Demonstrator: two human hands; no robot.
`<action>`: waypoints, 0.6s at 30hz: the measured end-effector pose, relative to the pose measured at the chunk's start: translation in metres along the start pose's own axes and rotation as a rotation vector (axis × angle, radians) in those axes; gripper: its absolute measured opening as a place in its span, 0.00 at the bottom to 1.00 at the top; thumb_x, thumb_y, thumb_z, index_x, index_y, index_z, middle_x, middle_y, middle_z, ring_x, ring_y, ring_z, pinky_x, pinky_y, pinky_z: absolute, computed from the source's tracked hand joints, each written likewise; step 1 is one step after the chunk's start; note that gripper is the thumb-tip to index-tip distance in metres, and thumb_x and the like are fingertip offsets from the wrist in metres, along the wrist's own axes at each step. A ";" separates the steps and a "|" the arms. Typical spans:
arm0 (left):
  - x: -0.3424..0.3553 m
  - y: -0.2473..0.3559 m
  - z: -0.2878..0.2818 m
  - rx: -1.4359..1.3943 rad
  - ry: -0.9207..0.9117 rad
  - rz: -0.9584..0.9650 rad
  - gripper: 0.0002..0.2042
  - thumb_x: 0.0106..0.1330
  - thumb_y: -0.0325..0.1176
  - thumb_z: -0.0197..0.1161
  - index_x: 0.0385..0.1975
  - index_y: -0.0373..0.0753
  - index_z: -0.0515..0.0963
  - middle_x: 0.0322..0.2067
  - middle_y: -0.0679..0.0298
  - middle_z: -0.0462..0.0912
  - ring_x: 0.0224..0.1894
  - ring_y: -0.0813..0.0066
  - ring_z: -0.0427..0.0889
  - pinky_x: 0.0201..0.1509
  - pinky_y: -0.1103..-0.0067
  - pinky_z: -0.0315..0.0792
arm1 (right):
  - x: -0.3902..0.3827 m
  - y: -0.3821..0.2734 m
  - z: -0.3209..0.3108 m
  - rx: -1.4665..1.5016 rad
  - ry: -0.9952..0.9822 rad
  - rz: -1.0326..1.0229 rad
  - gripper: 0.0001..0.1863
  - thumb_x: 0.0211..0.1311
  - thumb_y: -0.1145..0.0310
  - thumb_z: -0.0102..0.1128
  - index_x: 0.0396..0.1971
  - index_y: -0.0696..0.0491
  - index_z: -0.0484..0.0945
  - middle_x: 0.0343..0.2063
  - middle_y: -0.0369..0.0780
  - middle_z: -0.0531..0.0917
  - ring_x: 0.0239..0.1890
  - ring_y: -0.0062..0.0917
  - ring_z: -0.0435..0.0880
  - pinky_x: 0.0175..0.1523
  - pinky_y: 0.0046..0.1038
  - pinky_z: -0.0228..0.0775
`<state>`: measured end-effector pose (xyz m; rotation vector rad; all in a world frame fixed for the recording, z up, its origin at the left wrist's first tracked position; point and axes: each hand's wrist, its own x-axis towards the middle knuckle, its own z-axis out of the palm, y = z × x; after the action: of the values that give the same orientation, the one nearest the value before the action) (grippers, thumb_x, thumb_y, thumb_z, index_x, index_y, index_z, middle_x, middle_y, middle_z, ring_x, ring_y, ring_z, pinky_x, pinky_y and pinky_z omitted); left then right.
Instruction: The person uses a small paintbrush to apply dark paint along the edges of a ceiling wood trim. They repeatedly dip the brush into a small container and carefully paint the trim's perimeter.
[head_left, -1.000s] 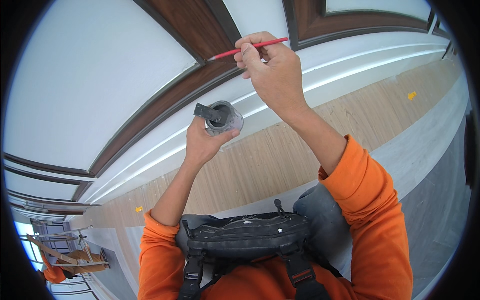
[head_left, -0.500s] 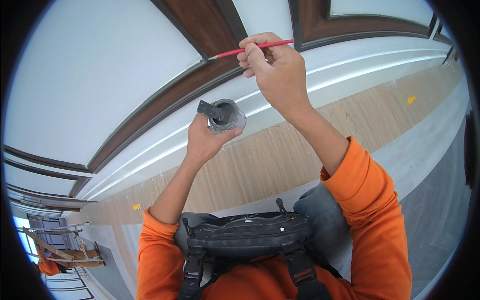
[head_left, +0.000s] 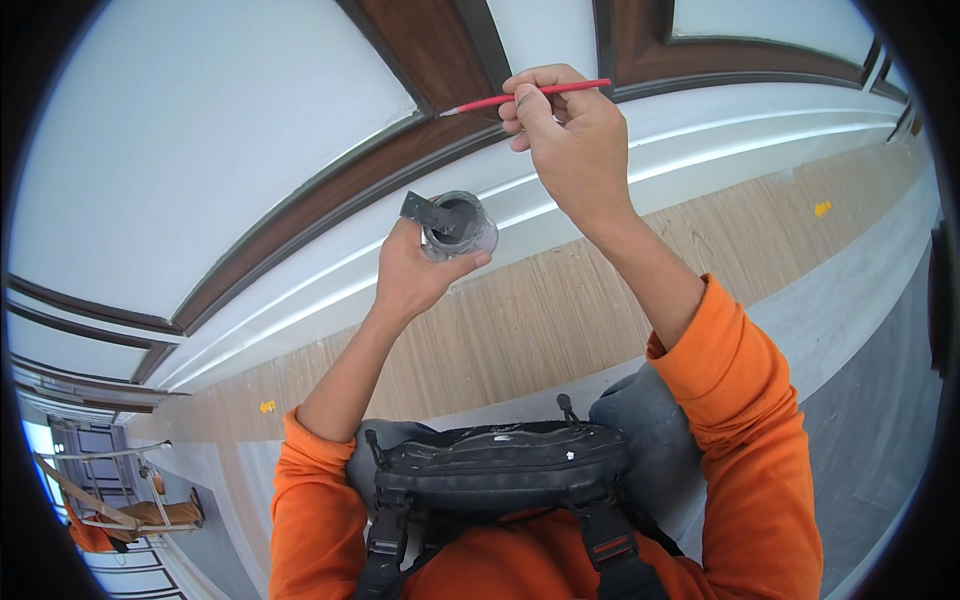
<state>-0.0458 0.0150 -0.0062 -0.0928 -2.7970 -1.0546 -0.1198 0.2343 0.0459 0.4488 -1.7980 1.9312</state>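
My right hand (head_left: pixel 580 140) pinches a thin red-handled paintbrush (head_left: pixel 540 94), held nearly level. Its pale tip is at the lower right corner of a white wall panel, by the dark grey edging (head_left: pixel 410 124); whether it touches cannot be told. Below and to the left, my left hand (head_left: pixel 410 272) is wrapped round a small clear jar (head_left: pixel 484 238), smeared with grey and holding dark grey paint. A flat, dark, paint-coated strip (head_left: pixel 428 212) leans in the jar and sticks out over its rim.
Brown wooden framing (head_left: pixel 225 297) surrounds the white panels, above a white stepped skirting (head_left: pixel 690 165). Wood-look flooring (head_left: pixel 560 310) runs along the wall, beside grey sheeting (head_left: pixel 830 330). A black bag (head_left: pixel 500 465) sits at my waist. At far left, a person in orange (head_left: pixel 88 535) is near a metal frame (head_left: pixel 100 455).
The wall panels and my right hand with the brush appear slightly farther right in view. The brush tip stays by the same panel corner. Both grips are unchanged.
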 end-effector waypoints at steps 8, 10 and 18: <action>-0.001 0.004 -0.002 0.018 0.007 0.017 0.34 0.49 0.46 0.87 0.55 0.38 0.82 0.48 0.55 0.88 0.52 0.58 0.87 0.59 0.67 0.78 | 0.000 -0.001 0.003 0.127 0.037 0.015 0.09 0.75 0.70 0.59 0.43 0.57 0.85 0.31 0.40 0.90 0.33 0.19 0.89 0.37 0.23 0.82; -0.001 0.005 -0.002 0.025 0.010 0.019 0.35 0.49 0.46 0.87 0.56 0.38 0.82 0.48 0.55 0.88 0.52 0.58 0.87 0.59 0.67 0.78 | 0.001 -0.001 -0.001 0.057 0.034 0.000 0.09 0.75 0.70 0.59 0.44 0.58 0.85 0.31 0.40 0.90 0.34 0.19 0.89 0.38 0.24 0.83; -0.001 0.005 -0.002 -0.002 0.002 0.018 0.35 0.48 0.45 0.87 0.57 0.39 0.82 0.48 0.56 0.88 0.53 0.58 0.87 0.60 0.67 0.78 | -0.001 -0.005 0.004 0.149 0.040 0.003 0.08 0.76 0.70 0.59 0.44 0.57 0.85 0.32 0.39 0.90 0.36 0.19 0.90 0.40 0.24 0.86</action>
<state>-0.0441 0.0174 -0.0014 -0.1174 -2.7882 -1.0529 -0.1167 0.2301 0.0501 0.4537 -1.6379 2.0704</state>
